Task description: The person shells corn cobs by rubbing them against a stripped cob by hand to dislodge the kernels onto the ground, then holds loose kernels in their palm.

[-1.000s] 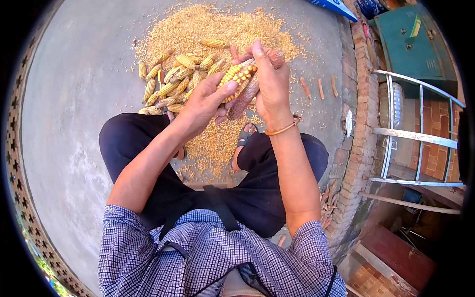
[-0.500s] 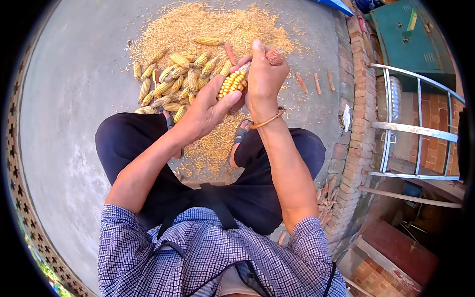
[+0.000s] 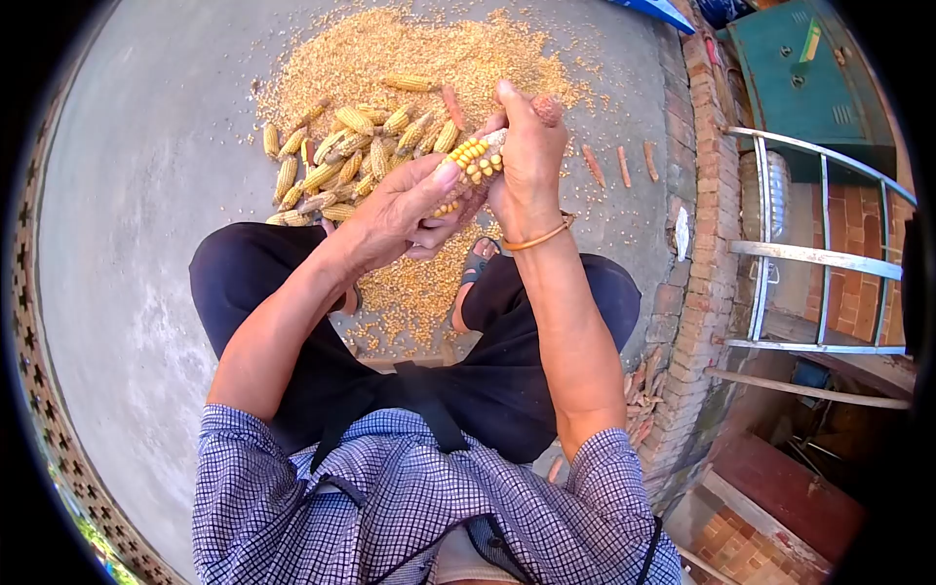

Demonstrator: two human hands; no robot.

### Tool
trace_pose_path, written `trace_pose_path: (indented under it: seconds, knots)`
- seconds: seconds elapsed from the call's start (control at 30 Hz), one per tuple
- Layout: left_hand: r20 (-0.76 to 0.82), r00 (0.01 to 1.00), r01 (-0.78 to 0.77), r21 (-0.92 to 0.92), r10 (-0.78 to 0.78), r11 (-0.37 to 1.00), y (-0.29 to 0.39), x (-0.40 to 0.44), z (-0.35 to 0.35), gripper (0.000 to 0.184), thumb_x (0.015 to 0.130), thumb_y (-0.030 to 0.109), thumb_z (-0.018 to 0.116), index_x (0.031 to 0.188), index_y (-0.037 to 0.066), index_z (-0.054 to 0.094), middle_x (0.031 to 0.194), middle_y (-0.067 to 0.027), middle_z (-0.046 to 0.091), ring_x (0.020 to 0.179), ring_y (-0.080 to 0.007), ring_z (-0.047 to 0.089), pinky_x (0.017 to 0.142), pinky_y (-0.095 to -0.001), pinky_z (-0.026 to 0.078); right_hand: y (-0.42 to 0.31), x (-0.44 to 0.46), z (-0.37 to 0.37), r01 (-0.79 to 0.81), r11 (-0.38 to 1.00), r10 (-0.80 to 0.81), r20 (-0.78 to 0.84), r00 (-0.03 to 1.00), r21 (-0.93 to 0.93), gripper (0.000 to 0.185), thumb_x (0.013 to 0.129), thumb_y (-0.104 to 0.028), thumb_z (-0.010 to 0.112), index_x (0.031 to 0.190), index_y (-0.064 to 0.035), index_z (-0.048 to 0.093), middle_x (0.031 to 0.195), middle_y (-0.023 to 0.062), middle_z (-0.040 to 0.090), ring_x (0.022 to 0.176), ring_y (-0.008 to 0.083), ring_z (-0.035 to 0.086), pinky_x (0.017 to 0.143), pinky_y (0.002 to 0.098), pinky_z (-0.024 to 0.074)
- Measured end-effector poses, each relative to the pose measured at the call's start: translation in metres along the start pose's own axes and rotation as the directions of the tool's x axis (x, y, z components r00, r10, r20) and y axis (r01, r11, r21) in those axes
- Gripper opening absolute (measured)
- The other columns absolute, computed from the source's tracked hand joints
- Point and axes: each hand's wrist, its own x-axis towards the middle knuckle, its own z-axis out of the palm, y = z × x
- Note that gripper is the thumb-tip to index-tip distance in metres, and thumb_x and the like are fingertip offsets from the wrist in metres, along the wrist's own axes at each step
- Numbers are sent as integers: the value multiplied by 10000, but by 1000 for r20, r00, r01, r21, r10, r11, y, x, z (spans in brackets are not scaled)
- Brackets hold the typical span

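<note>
My left hand [image 3: 402, 207] is closed around a partly stripped ear of corn [image 3: 474, 158], its thumb on the yellow kernels. Bare, pale cob shows at the ear's upper end. My right hand [image 3: 531, 168] meets the ear there, its fingers wrapped round a bare reddish cob [image 3: 548, 109] whose end sticks out above the fist. The right fingers mostly hide where the cob and the ear touch. Beyond my left hand lies a heap of corn ears [image 3: 351, 156], some with kernels partly gone.
Loose kernels [image 3: 400, 49] spread behind the heap, and more kernels [image 3: 409, 297] lie between my feet. Several bare cobs [image 3: 624, 166] rest on the concrete to the right. A low brick edge [image 3: 710, 195] runs along the right, with a metal rail [image 3: 819, 255] beyond it.
The ear has turned and shifted slightly right, showing fewer kernels and more bare cob. My left hand has rolled with it, its fingers now curled beneath.
</note>
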Motion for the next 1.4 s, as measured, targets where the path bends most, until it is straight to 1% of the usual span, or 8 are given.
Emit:
trace_pose_path:
  seconds: [0.2, 0.33, 0.43, 0.7, 0.83, 1.1, 1.23, 1.4]
  knots:
    - [-178, 984, -10, -16, 7, 1000, 0, 5, 1, 379, 1035, 438, 393, 985, 75, 492, 670, 17, 387, 489, -68, 329, 432, -206, 270, -8, -6, 3, -60, 998, 65, 159, 985, -34, 201, 945, -219, 631, 938, -20, 602, 677, 68, 634, 675, 150, 647, 640, 272, 534]
    - [-231, 815, -117, 833, 531, 541, -13, 14, -10, 285, 1031, 299, 445, 1038, 18, 492, 685, -76, 493, 560, -185, 492, 543, -349, 435, -4, -23, 12, -13, 999, 22, 184, 983, -50, 244, 956, -248, 624, 973, -6, 615, 707, 61, 627, 735, 153, 637, 722, 266, 523]
    - [-173, 801, -75, 921, 573, 383, -18, 15, -4, 370, 1002, 307, 498, 1146, -34, 496, 719, -218, 596, 645, -333, 611, 619, -411, 482, 6, -29, 24, -21, 1000, 22, 41, 999, -20, 234, 955, -202, 610, 831, -5, 617, 648, 62, 599, 619, 150, 615, 691, 275, 527]
    - [-310, 945, -60, 136, 100, 989, -12, 9, 3, 386, 1054, 321, 373, 1116, -26, 529, 720, -23, 559, 595, -125, 513, 556, -295, 442, 44, 5, 8, 184, 970, -185, 9, 983, -159, 205, 936, -127, 615, 774, 0, 618, 713, 51, 620, 624, 102, 578, 745, 326, 541]
    - [-351, 841, -155, 574, 412, 804, -7, 11, -4, 475, 1061, 406, 302, 1276, 36, 507, 681, 39, 454, 486, -40, 349, 450, -210, 304, 14, -9, 9, -38, 996, 53, 199, 979, -78, 222, 935, -218, 656, 985, -3, 640, 928, 75, 671, 822, 121, 623, 792, 313, 525]
    - [-198, 856, -68, 872, 478, 484, -9, 15, 2, 450, 1006, 247, 436, 1387, 14, 370, 853, -293, 637, 829, -453, 630, 704, -494, 489, 18, -28, 27, 75, 995, -76, -6, 997, -66, 188, 946, -201, 620, 858, -35, 612, 749, 36, 633, 691, 103, 595, 630, 256, 475]
    - [-254, 765, -201, 778, 591, 595, -26, 22, 10, 333, 1048, 282, 361, 1116, -15, 496, 675, -124, 547, 596, -240, 561, 581, -380, 458, 39, -6, 16, 200, 968, -210, -51, 976, -153, 231, 945, -192, 620, 781, -32, 590, 671, 5, 579, 636, 84, 532, 592, 265, 444]
    - [-205, 972, -91, 112, 112, 990, -1, 10, -8, 450, 1048, 458, 308, 1010, 58, 510, 665, -20, 457, 448, -59, 315, 412, -204, 252, 27, -6, 14, 59, 983, -54, 31, 998, -177, 208, 934, -218, 657, 798, -68, 610, 743, -30, 567, 680, 63, 501, 624, 258, 431]
